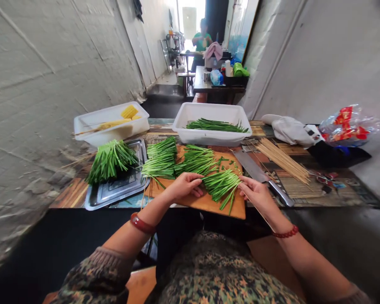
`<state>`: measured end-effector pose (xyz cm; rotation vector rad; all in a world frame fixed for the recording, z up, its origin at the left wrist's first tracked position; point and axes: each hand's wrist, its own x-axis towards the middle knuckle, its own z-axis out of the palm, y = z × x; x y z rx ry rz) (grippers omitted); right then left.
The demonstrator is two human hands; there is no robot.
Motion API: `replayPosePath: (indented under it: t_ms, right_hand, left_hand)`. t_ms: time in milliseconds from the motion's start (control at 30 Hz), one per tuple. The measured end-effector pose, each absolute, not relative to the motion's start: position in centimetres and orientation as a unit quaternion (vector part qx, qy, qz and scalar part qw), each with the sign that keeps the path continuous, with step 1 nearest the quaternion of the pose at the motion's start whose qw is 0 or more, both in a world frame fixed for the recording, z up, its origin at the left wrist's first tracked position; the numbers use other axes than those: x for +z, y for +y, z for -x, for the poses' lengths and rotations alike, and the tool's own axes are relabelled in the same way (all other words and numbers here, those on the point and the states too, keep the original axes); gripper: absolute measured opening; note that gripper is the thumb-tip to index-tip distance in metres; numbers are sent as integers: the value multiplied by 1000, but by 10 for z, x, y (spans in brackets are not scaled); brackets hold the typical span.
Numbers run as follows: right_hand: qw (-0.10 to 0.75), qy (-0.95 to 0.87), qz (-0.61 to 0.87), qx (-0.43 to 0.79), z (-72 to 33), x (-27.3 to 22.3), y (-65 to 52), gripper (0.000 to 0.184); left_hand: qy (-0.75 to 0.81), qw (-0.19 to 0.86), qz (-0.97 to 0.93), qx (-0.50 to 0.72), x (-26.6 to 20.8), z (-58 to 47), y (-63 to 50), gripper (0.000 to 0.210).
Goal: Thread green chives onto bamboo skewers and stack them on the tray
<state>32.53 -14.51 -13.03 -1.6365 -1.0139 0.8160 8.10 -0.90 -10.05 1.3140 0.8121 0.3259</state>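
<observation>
Chives (pixel 222 185), slim and glossy, lie bunched on one flat wooden board (pixel 238 207). The right hand (pixel 256 192) pinches a thin skewer (pixel 261 215) at their right edge; the left hand (pixel 187 185) curls at their left end, its grip unclear. Behind stand two smooth plastic tubs (pixel 212 137); one ridged metal tray (pixel 114 197) sits leftward.

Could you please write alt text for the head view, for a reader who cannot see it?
A person's left hand and right hand touch opposite ends of a bundle of green stems on a wooden cutting board, the right also holding a thin stick. Nearby are more stems, a metal tray, a cleaver, loose skewers and two white tubs.
</observation>
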Motion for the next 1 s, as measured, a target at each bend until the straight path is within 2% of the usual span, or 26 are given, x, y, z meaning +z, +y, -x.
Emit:
replayPosePath:
  t_ms: [133,233,300,400,533,700,867,1000]
  right_hand:
    - [403,-574,701,128,-337,-121,-156,34]
    - [340,-621,706,23,-357,-116,-169,33]
    - [290,-632,718,-38,-374,-118,-178,34]
    - [201,-636,739,-90,-396,-129,-186,38]
    - [121,-647,743,-119,-416,-144,-187,39]
    - [78,-638,754,-136,-436,-154,-183,40]
    - [30,-627,766,-141,-442,-158,-181,39]
    - [49,-627,765,-138,-435,-156,-182,41]
  left_hand:
    - [373,548,-735,144,-104,-81,-8,31]
    - [353,381,-831,198,-101,-77,-10,23]
    - [347,311,-860,208,-99,-72,-13,26]
    - [355,302,-860,207,-101,-62,-18,35]
    - [376,304,-840,248,-110,-54,-27,32]
    - [392,250,-841,278,-118,-60,-38,31]
    - [384,147,-880,236,-118,-71,-42,26]
    - [387,112,-889,217,-121,-74,-41,21]
